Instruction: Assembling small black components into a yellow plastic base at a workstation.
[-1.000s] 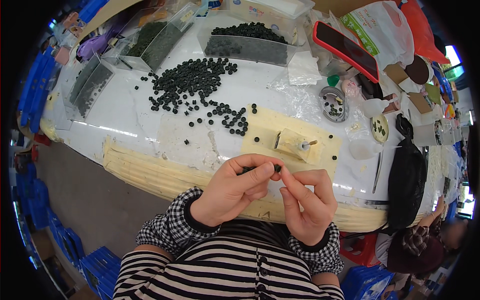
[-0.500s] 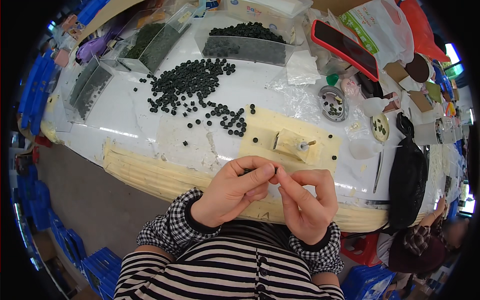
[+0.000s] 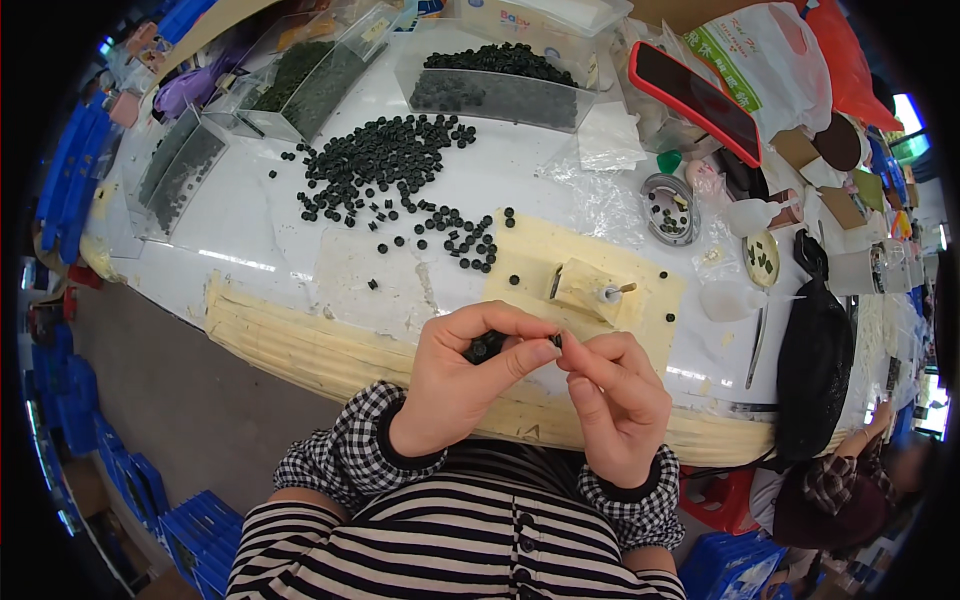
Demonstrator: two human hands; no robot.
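A small black round part (image 3: 557,341) is pinched between the thumb and index fingertips of my left hand (image 3: 450,375). Several more black parts (image 3: 484,347) lie in that hand's curled palm, half hidden by the fingers. My right hand (image 3: 622,400) is closed, its fingertips meeting the same small part from the right side. Both hands are over the table's padded front edge. Just beyond them, a tape-covered block with a metal pin (image 3: 592,288) stands on a yellowish pad (image 3: 530,250). A loose heap of the same grooved black parts (image 3: 375,160) spreads to the far left.
Clear bins of black pieces (image 3: 500,98) stand at the back. A red-cased phone (image 3: 695,100) leans at the back right, near a round dish (image 3: 670,210). Tweezers (image 3: 757,345) and a black bag (image 3: 812,350) lie right. Another person (image 3: 840,490) sits at the lower right.
My left hand has opened its curl slightly, so the black parts in its palm show more. The pinched part is more visible between the fingertips, and the right-hand fingers have shifted a little.
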